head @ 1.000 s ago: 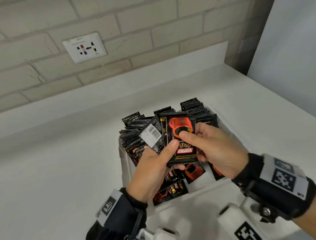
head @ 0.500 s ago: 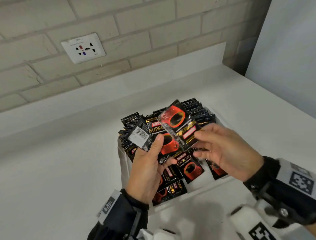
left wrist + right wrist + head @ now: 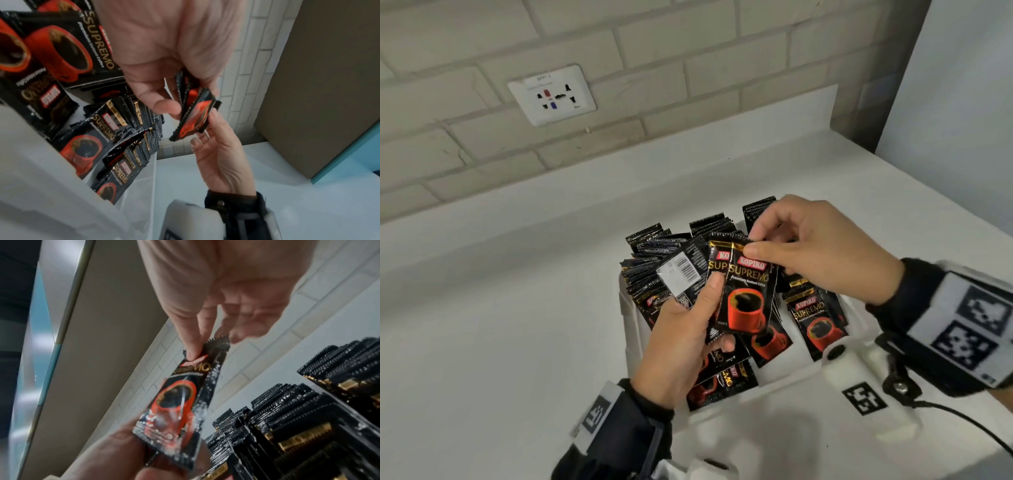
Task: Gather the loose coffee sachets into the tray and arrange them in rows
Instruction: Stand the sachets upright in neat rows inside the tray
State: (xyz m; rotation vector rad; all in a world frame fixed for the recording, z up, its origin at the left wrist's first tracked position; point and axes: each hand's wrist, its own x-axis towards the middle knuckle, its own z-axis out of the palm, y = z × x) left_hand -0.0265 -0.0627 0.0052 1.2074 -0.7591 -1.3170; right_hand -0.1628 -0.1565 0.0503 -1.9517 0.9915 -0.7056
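Observation:
Above a white tray point(image 3: 631, 329), my left hand point(image 3: 688, 329) grips a small fan of black coffee sachets point(image 3: 685, 270), one turned barcode side out. My right hand point(image 3: 801, 253) pinches the top edge of the front sachet point(image 3: 750, 294), upright with its red cup facing me; the sachet point(image 3: 180, 402) shows again in the right wrist view, the sachet point(image 3: 193, 116) edge-on in the left wrist view. Rows of standing sachets point(image 3: 654, 246) fill the tray's far part. Loose sachets point(image 3: 815, 322) lie flat in its near part.
The tray sits on a white counter point(image 3: 500, 325) against a brick wall with a wall socket point(image 3: 551, 96). A grey panel point(image 3: 959, 102) stands at the right. White wrist-mounted cameras point(image 3: 859, 387) hang below both wrists.
My right hand turned the front sachet from upside down to upright, moved its pinch to the top edge and set the sachet against the fan in my left hand.

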